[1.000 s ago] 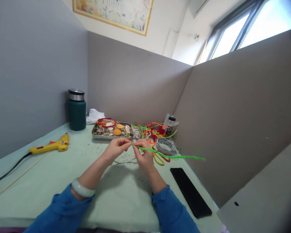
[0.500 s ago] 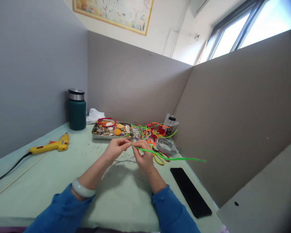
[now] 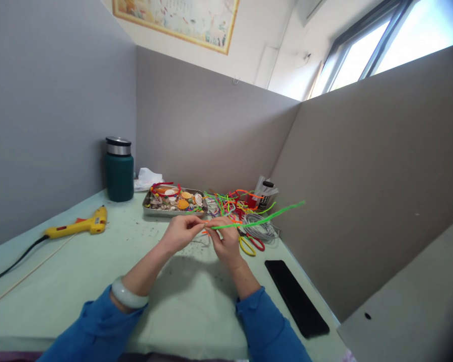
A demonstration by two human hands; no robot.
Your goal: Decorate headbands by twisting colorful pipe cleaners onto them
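Observation:
A bright green pipe cleaner (image 3: 275, 214) runs out to the right from between my hands, its free end tilted upward. My right hand (image 3: 225, 242) pinches it near its left end. Fingertips of my left hand (image 3: 181, 233) are pressed together right beside the right ones, closed on the pipe cleaner's end, which the fingers mostly hide. Just behind the hands lies a metal tray (image 3: 166, 213) of shells and small pieces. To its right is a tangle of coloured pipe cleaners (image 3: 230, 201). Scissors with red and yellow handles (image 3: 248, 246) lie close to my right hand.
A yellow glue gun (image 3: 79, 227) with a black cord and a thin stick (image 3: 33, 271) lie at left. A green flask (image 3: 120, 176) stands behind them. Coiled grey wire (image 3: 258, 227) and a black phone-like slab (image 3: 296, 297) are at right. Grey partitions (image 3: 211, 120) enclose the table.
The green pipe cleaner's free end has swung upward and slightly left, from sloping down to pointing up. Both hands stay in nearly the same place.

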